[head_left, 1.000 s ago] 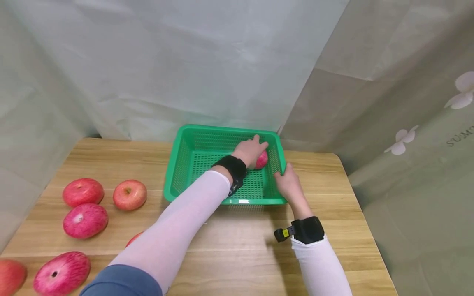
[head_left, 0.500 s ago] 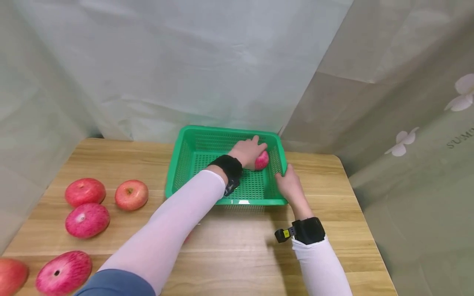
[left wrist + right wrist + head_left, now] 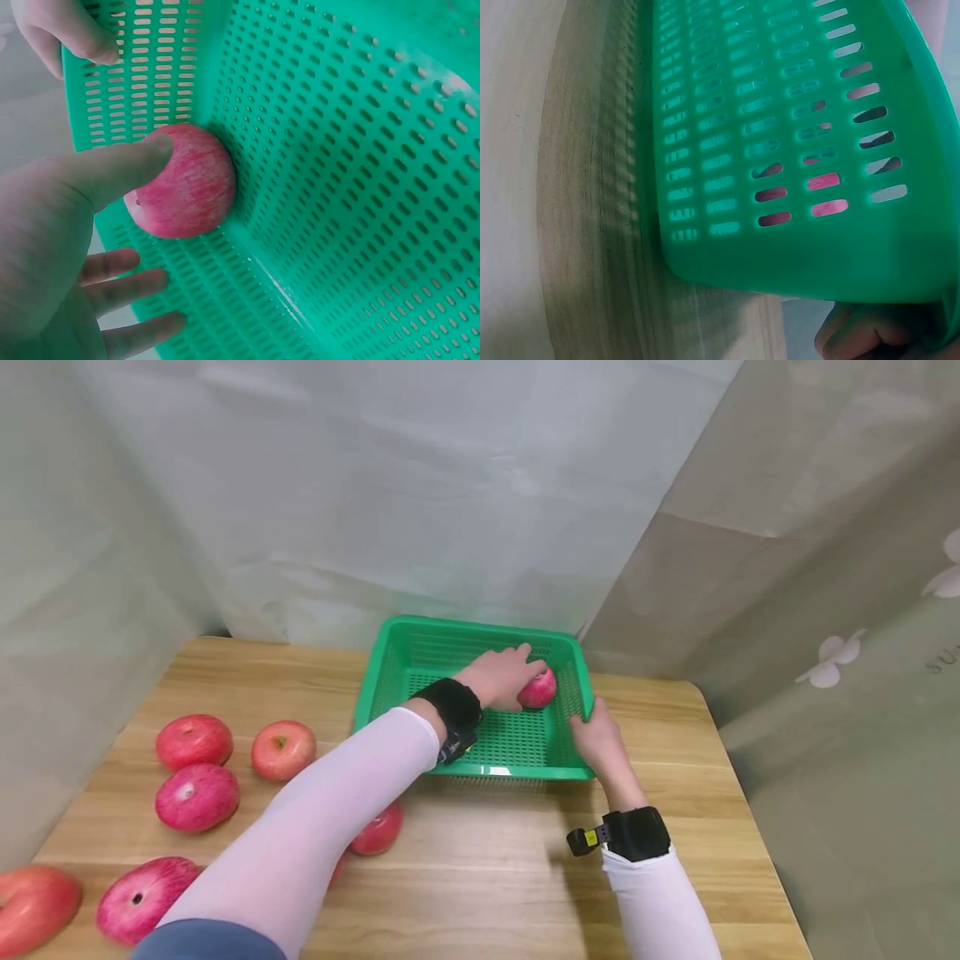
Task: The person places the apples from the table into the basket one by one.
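Observation:
My left hand (image 3: 498, 678) is inside a green perforated plastic basket (image 3: 525, 772), over a red apple (image 3: 538, 690) near its right end. In the left wrist view the thumb of this left hand (image 3: 45, 240) overlaps the apple (image 3: 184, 184), while the other fingers extend loosely apart below it. The apple rests in a corner against the basket wall (image 3: 337, 150). My right hand (image 3: 600, 739) grips the basket's right rim. From the right wrist, curled fingers (image 3: 862, 330) show beneath the rim, and pink shows through the slots of the basket (image 3: 795, 259).
On the left of the wooden table (image 3: 465, 877) lie several more apples, including a pale red one (image 3: 283, 750) and a dark pink one (image 3: 197, 797). Another apple (image 3: 378, 828) is partly behind my left forearm. Grey sheeting (image 3: 420, 502) rises close behind the basket.
My left hand has eased back to the left from the apple, whose surface shows more now. The head view has swung slightly left. My right hand keeps its hold on the rim.

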A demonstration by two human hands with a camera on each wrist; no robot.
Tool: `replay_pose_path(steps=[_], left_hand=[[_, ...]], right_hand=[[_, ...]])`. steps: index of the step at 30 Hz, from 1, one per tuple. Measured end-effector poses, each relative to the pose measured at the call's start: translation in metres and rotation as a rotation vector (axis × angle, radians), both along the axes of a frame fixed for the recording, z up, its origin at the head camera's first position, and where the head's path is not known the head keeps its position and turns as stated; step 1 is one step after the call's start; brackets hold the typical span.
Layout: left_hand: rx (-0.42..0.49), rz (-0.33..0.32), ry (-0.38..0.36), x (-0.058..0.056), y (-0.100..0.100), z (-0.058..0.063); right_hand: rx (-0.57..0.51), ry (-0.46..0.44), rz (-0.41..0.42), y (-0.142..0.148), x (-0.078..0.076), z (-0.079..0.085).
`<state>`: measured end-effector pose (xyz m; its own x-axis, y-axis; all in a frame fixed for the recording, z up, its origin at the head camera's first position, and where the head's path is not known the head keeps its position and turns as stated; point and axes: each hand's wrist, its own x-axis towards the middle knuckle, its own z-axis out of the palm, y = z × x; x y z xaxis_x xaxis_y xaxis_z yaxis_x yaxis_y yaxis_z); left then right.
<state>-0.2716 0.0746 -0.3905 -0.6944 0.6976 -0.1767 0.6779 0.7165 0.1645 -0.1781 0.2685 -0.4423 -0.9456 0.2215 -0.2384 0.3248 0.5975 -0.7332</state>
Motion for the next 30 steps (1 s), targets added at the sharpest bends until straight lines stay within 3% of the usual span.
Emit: replay_pose_path(steps=[10, 19, 30], left_hand=[[-0.014, -0.049, -0.002, 0.002, -0.013, 0.005], [0.054, -0.08, -0.012, 0.007, -0.03, 0.017], [0.175, -0.138, -0.002, 0.026, -0.076, 0.03]], right_hand=[[0.007, -0.013, -0.005, 0.008, 0.0, 0.0], [0.011, -0.001, 0.006, 0.01, -0.005, -0.002], [0.019, 0.003, -0.002, 0.012, -0.006, -0.001]])
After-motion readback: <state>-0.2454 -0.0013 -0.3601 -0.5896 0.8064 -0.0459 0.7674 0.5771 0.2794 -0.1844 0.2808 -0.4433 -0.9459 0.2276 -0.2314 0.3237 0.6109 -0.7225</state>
